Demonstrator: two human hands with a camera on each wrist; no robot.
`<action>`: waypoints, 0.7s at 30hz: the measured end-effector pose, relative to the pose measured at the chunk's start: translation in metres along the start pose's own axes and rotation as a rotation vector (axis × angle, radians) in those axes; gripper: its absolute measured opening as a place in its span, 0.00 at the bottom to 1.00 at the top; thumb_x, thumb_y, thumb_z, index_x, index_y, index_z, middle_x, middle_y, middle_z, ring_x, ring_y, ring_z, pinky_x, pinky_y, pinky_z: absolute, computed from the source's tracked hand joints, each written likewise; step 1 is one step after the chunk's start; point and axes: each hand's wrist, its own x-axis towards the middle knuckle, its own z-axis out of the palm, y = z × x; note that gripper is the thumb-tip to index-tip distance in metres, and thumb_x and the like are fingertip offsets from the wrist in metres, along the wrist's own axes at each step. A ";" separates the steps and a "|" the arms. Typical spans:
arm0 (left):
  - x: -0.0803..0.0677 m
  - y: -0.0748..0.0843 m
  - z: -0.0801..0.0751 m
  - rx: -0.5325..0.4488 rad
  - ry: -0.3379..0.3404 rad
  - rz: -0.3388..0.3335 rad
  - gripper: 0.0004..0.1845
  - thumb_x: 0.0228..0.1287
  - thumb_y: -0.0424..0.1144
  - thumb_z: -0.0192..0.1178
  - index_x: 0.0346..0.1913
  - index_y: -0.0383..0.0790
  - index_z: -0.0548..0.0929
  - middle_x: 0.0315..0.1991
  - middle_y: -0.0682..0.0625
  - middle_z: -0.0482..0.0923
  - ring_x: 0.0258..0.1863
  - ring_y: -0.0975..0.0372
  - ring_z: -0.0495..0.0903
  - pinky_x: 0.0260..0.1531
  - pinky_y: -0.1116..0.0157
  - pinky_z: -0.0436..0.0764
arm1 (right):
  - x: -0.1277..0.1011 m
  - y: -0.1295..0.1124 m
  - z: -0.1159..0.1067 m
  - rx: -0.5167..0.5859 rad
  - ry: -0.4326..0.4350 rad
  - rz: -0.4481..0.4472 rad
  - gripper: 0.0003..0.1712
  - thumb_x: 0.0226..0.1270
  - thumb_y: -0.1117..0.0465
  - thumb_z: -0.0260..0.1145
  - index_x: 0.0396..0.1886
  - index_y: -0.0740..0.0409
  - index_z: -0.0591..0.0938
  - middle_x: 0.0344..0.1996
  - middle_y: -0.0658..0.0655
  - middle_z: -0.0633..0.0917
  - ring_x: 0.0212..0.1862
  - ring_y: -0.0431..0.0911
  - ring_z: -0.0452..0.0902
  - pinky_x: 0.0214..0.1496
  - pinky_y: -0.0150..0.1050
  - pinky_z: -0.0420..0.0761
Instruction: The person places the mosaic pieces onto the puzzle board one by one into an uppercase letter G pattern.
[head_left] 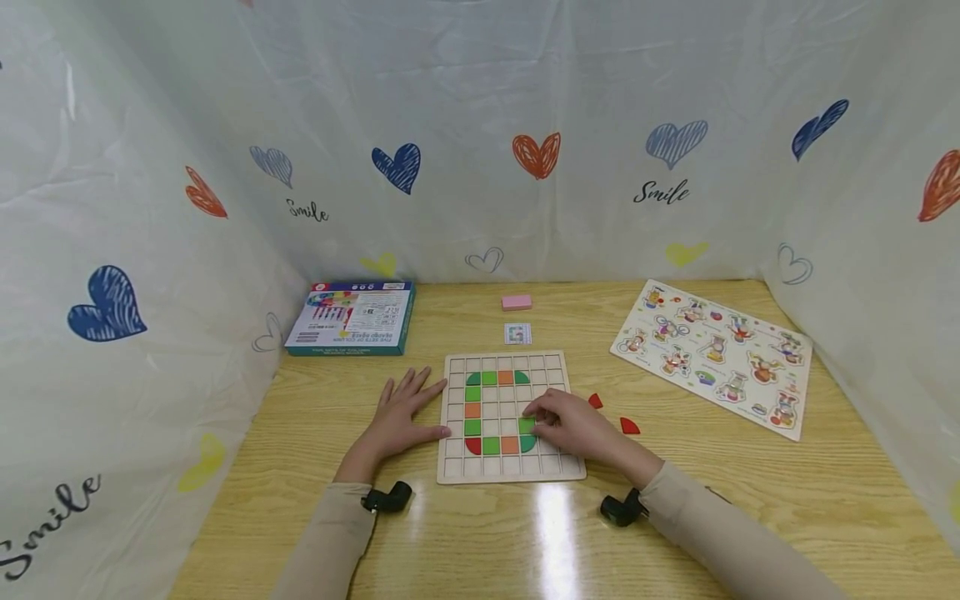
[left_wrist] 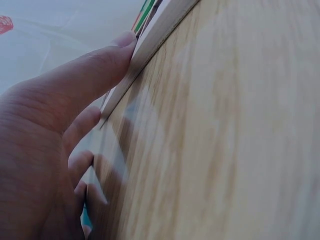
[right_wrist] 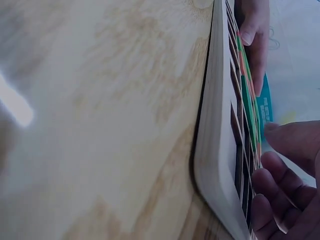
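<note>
Grid board (head_left: 510,471) flat, near-square; L hand (head_left: 401,417) fingers flat, R hand (head_left: 573,427) fingers curled on green tile (head_left: 527,425).

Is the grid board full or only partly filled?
Partly filled: the grid board holds a ring of green, orange and red tiles; its other cells are bare. The right hand rests on it.

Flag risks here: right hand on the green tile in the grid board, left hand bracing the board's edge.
1. The right hand covers the green tile; its seating can't be checked, so it may sit crooked.
2. The left hand lies flat against the grid board without gripping; a push could slide it.
3. Two red pieces lie near the right forearm and could be swept away.
</note>
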 end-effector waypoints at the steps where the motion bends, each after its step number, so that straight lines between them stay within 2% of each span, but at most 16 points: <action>1: 0.000 0.000 0.000 0.000 -0.002 -0.002 0.47 0.59 0.66 0.67 0.79 0.56 0.64 0.82 0.45 0.46 0.81 0.46 0.37 0.75 0.41 0.28 | -0.002 0.001 -0.001 0.003 0.007 0.006 0.10 0.70 0.61 0.69 0.49 0.50 0.87 0.36 0.42 0.79 0.38 0.38 0.74 0.41 0.34 0.78; 6: 0.000 0.001 0.000 0.000 -0.002 -0.004 0.48 0.59 0.66 0.67 0.79 0.56 0.63 0.82 0.45 0.46 0.81 0.47 0.37 0.75 0.41 0.29 | -0.012 0.008 -0.010 -0.001 0.049 0.048 0.09 0.71 0.60 0.69 0.49 0.49 0.86 0.35 0.41 0.79 0.37 0.37 0.74 0.40 0.34 0.77; 11: 0.000 0.002 -0.001 0.001 -0.001 -0.002 0.48 0.59 0.66 0.67 0.80 0.55 0.63 0.82 0.45 0.46 0.81 0.47 0.37 0.75 0.41 0.28 | -0.024 0.021 -0.024 -0.003 0.095 0.083 0.09 0.71 0.62 0.69 0.49 0.53 0.86 0.36 0.43 0.80 0.38 0.38 0.75 0.41 0.36 0.78; 21: -0.001 0.002 -0.001 -0.002 -0.005 -0.006 0.48 0.59 0.66 0.67 0.79 0.55 0.63 0.82 0.45 0.46 0.81 0.47 0.37 0.75 0.42 0.28 | -0.040 0.054 -0.043 -0.094 0.218 0.155 0.13 0.68 0.61 0.72 0.51 0.55 0.87 0.42 0.51 0.82 0.42 0.43 0.77 0.46 0.44 0.80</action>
